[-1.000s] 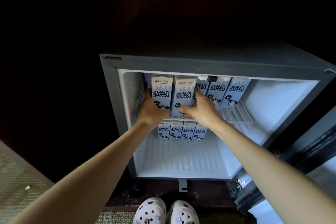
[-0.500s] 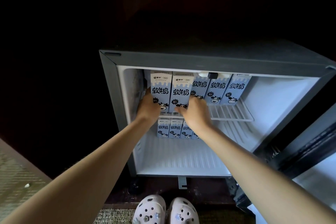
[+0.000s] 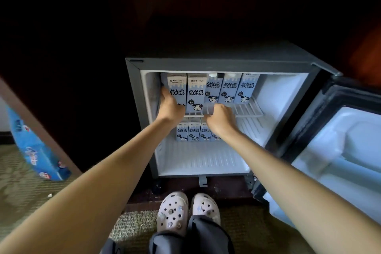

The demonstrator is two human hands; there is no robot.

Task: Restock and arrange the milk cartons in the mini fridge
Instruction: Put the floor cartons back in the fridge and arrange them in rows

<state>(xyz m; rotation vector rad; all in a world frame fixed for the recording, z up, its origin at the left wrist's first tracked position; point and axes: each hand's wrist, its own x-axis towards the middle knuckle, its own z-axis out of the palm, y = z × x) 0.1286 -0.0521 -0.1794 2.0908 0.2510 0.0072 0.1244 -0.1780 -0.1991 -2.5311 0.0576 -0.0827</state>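
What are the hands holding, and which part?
The left hand holds the leftmost upper carton by its lower left side. The right hand is curled at the wire shelf; a grip cannot be told.

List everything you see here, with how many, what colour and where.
Mini fridge: one, dark grey, white inside, door open to the right.
Upper milk cartons: five visible, blue and white, on the wire shelf.
Lower milk cartons: four visible, blue and white, back of fridge floor.
Blue package: one, on the carpet, left.
Clogs: two, pale, bottom centre.
Left hand: holds the leftmost upper carton.
Right hand: curled at the shelf front.
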